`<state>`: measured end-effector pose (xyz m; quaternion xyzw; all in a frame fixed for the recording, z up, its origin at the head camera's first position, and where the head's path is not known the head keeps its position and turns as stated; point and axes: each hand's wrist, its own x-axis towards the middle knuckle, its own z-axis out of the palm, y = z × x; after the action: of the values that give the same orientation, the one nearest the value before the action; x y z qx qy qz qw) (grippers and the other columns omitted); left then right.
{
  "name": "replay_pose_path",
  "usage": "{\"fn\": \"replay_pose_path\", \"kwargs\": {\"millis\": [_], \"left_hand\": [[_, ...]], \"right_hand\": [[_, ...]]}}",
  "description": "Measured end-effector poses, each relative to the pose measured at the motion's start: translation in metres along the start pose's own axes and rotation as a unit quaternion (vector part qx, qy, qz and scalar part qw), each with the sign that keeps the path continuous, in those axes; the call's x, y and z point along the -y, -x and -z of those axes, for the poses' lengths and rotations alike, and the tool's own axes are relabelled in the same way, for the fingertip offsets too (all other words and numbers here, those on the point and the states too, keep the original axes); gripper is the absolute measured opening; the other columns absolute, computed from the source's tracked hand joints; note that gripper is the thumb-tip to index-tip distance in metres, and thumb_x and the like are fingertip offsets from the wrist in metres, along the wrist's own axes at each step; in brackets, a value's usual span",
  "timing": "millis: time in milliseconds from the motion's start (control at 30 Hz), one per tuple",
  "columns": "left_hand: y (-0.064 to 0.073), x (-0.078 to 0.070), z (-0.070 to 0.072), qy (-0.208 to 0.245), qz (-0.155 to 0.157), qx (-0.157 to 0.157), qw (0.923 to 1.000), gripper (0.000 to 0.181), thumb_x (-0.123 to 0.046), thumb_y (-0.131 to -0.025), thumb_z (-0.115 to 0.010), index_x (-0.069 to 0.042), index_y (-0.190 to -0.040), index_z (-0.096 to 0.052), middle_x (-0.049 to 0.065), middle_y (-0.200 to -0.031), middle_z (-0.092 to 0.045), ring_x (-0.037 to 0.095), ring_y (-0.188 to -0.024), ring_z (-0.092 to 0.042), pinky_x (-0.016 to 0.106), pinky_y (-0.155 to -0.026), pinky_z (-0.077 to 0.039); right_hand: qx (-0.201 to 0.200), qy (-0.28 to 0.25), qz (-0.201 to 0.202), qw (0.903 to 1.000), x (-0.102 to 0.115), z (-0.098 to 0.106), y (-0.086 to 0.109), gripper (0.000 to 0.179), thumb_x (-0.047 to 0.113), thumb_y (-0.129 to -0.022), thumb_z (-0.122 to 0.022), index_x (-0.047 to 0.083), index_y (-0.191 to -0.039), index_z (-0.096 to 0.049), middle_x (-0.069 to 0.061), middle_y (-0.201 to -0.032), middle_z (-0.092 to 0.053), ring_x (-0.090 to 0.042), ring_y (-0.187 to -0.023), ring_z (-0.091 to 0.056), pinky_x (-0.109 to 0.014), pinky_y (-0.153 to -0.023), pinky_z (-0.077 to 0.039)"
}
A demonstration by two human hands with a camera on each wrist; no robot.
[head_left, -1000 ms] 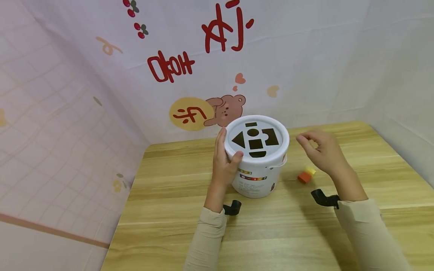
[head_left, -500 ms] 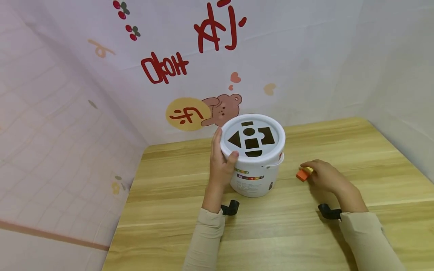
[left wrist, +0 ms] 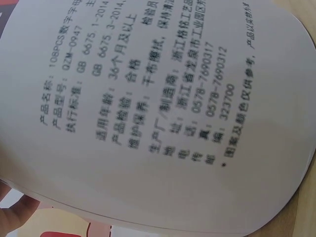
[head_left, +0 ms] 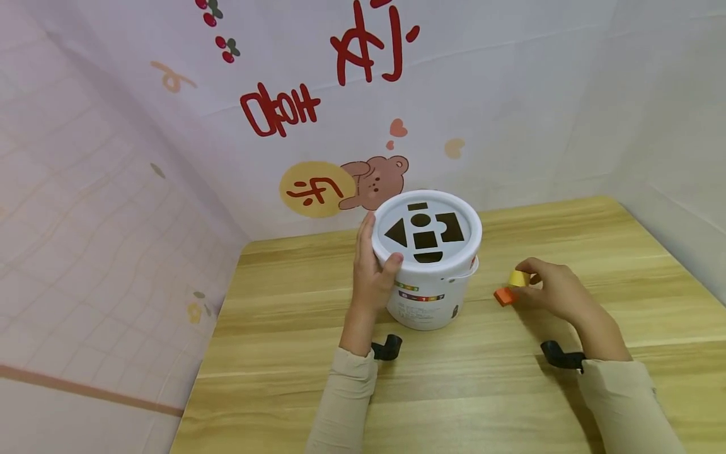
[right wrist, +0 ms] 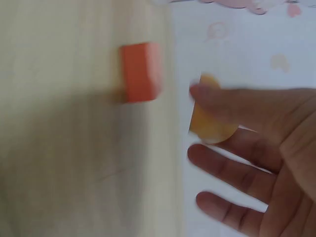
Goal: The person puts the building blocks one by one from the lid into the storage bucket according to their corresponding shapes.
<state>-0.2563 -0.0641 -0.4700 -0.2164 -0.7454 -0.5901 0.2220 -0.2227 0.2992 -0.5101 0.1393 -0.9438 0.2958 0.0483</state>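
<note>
A white bucket (head_left: 421, 312) stands on the table, its pale lid (head_left: 457, 252) cut with dark holes: a triangle, a circle, rectangles and other shapes. My left hand (head_left: 371, 284) grips the bucket's upper left side, thumb over the rim and fingers along the wall. Printed text on the bucket wall (left wrist: 143, 177) fills the left wrist view. Right of the bucket, my right hand (head_left: 558, 293) pinches a yellow block with a rounded side (right wrist: 212, 129) between thumb and fingers. Just below the yellow block in the head view, an orange-red block (head_left: 503, 296) lies on the table.
The wooden table (head_left: 272, 315) meets a white wall cloth (head_left: 527, 126) with red characters and a cartoon bear at the back. The bucket's handle (head_left: 467, 272) hangs on its right side. A black mount (head_left: 558, 356) sticks out from each wrist.
My right hand has come down from beside the lid to the blocks and picked out the yellow one, parting it from the orange-red one. My left hand stays on the bucket.
</note>
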Motion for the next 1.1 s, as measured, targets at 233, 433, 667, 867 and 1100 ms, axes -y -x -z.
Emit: {"fn": "replay_pose_path", "kwargs": {"millis": [233,433,667,867,1100], "left_hand": [[0.0,-0.002,0.0,0.005,0.01,0.004,0.9999,0.107,-0.083,-0.09,-0.052,-0.012,-0.166,-0.027,0.012,-0.172,-0.025,0.026,-0.145,-0.043,0.048,-0.114,-0.045],[0.0,-0.002,-0.001,0.0,0.013,0.003,0.9999,0.109,-0.085,-0.09,-0.051,-0.011,-0.166,-0.028,0.005,-0.172,-0.025,0.025,-0.146,-0.042,0.048,-0.115,-0.044],[0.0,-0.002,0.0,-0.008,0.013,0.001,0.9999,0.109,-0.086,-0.09,-0.05,-0.011,-0.166,-0.027,0.007,-0.172,-0.026,0.026,-0.145,-0.043,0.049,-0.114,-0.045],[0.0,-0.002,0.001,-0.008,0.011,-0.001,0.9999,0.109,-0.085,-0.09,-0.05,-0.01,-0.166,-0.027,0.008,-0.172,-0.026,0.026,-0.146,-0.042,0.049,-0.115,-0.044],[0.001,-0.002,0.001,-0.006,0.017,0.0,0.9998,0.109,-0.086,-0.089,-0.05,-0.011,-0.166,-0.028,0.003,-0.172,-0.026,0.024,-0.146,-0.042,0.048,-0.116,-0.043]], "right_hand": [[-0.099,-0.009,0.074,0.9922,0.026,0.01,0.0,0.033,0.008,-0.082,-0.09,0.01,-0.11,-0.072,0.005,-0.092,-0.073,-0.009,-0.083,-0.064,-0.028,-0.075,-0.052],[-0.14,-0.019,0.099,0.985,0.042,0.015,0.001,0.031,0.002,-0.084,-0.088,0.012,-0.109,-0.074,0.002,-0.097,-0.076,0.002,-0.088,-0.062,-0.018,-0.077,-0.049],[-0.231,-0.056,0.143,0.9607,0.07,0.031,-0.003,0.037,-0.007,-0.073,-0.09,0.007,-0.105,-0.079,-0.009,-0.096,-0.079,0.007,-0.088,-0.062,-0.013,-0.083,-0.045],[-0.26,-0.06,0.178,0.9472,0.096,0.045,-0.012,0.042,-0.011,-0.068,-0.092,0.007,-0.104,-0.08,-0.007,-0.096,-0.079,0.012,-0.094,-0.061,-0.009,-0.065,-0.046],[-0.247,-0.114,0.233,0.9338,0.124,0.051,-0.026,0.041,-0.015,-0.068,-0.089,0.001,-0.104,-0.079,-0.009,-0.097,-0.078,0.004,-0.099,-0.065,-0.013,-0.082,-0.048]]}}
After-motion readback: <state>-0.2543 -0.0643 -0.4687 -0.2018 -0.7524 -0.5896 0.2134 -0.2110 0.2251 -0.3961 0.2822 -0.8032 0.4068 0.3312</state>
